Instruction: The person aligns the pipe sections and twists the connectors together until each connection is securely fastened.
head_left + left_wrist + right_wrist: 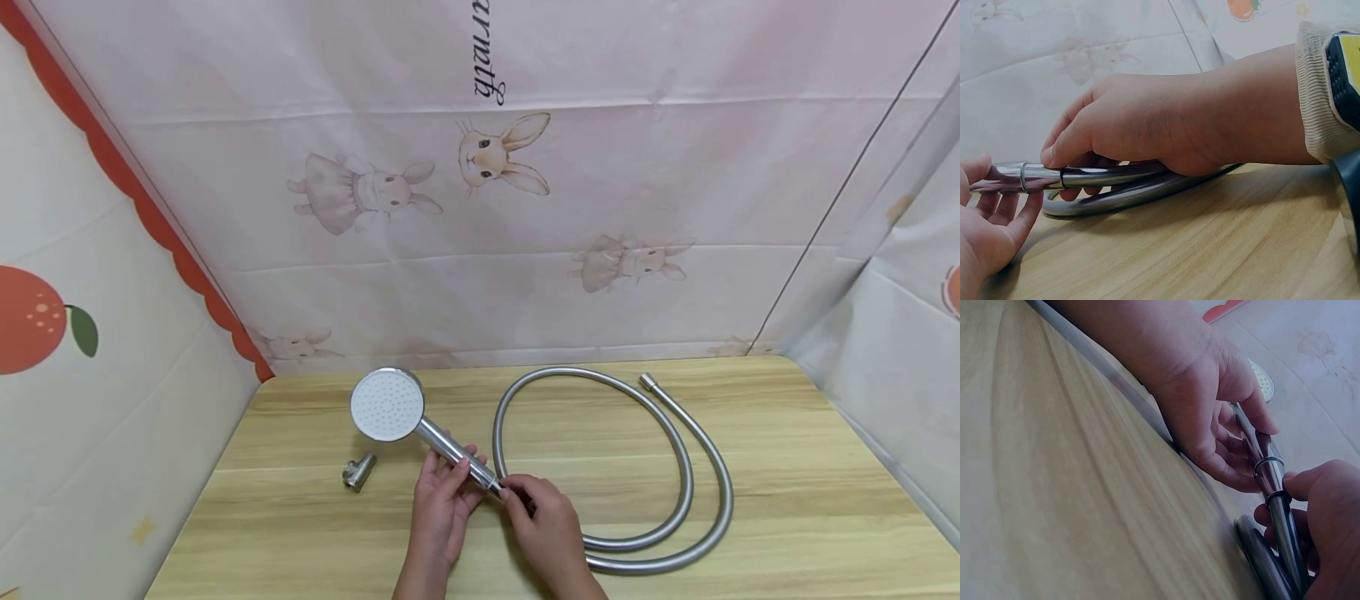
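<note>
A chrome handheld shower head (387, 405) with a round white spray face is held tilted above the table, face toward the head camera. My left hand (442, 506) grips its handle (450, 446), thumb on top and fingers beneath. At the handle's lower end my right hand (546, 527) pinches the end fitting of a grey metal shower hose (1286, 537) between thumb and fingers. In the left wrist view the handle and the hose fitting (1044, 177) stand in one line, end against end. The hose (686, 467) loops over the table to the right.
A small chrome connector (358, 472) lies left of the shower head. The hose's free end (647, 381) points toward the back of the wooden table (810, 483). A cloth backdrop with rabbits (495, 308) rises behind the table, with side panels left and right.
</note>
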Tool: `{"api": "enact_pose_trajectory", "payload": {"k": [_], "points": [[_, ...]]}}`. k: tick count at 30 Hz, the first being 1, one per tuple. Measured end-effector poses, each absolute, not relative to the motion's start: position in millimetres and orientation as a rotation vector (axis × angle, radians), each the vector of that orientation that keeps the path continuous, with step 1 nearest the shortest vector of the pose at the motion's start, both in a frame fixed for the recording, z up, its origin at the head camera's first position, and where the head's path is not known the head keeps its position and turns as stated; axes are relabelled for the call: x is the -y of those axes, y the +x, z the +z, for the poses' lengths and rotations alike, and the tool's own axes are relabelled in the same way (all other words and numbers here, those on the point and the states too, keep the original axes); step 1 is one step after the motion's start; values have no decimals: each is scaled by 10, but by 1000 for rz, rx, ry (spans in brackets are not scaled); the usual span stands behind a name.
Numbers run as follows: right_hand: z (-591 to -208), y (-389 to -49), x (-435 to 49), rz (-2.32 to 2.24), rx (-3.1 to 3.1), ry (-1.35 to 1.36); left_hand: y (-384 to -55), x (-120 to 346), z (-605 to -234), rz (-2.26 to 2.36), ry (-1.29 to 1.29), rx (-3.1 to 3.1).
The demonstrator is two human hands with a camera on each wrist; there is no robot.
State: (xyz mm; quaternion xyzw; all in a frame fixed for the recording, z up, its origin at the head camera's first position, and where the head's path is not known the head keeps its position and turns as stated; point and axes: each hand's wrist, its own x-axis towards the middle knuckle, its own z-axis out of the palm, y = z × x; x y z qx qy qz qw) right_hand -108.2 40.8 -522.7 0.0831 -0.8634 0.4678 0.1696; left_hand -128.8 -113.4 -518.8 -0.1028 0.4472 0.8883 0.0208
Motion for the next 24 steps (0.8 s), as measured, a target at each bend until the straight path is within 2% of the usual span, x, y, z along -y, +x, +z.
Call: {"api": "enact_pose_trajectory", "payload": {"k": [24], "points": [[-5213,-1071,-408,1373,2467,221,-1296,1134,-5205,2760,-321,-1384]]}}
